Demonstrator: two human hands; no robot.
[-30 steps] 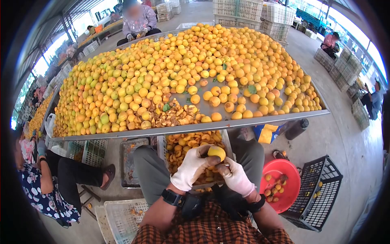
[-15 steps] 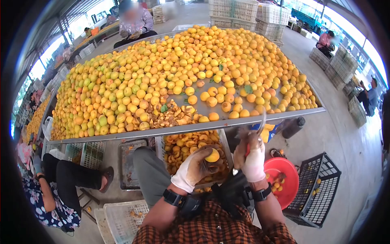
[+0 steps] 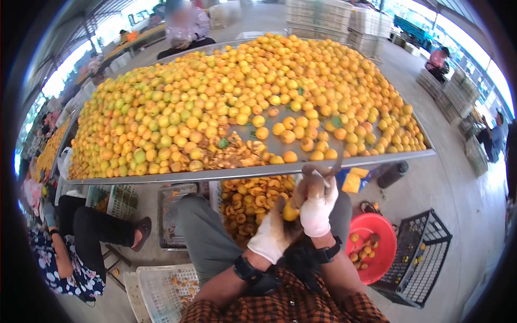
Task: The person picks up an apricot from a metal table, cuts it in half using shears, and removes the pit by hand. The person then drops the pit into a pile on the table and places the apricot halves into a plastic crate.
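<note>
Hundreds of yellow and orange fruits (image 3: 215,107) cover the big metal table (image 3: 344,161), heaped from its far edge down to its near edge, with greener ones toward the left side. I see a pile of pits and scraps (image 3: 229,153) close to the near edge, left of the middle. Under the near edge stands a crate of halved fruit (image 3: 250,207), between my knees. On the floor to the right lies a red basin (image 3: 377,245) with a few fruits, just beside a black crate (image 3: 423,258). My left hand (image 3: 274,234), gloved, is clenched around one fruit (image 3: 291,211) above the crate of halves. My right hand (image 3: 318,207) grips a small knife (image 3: 326,176), touching that fruit.
</note>
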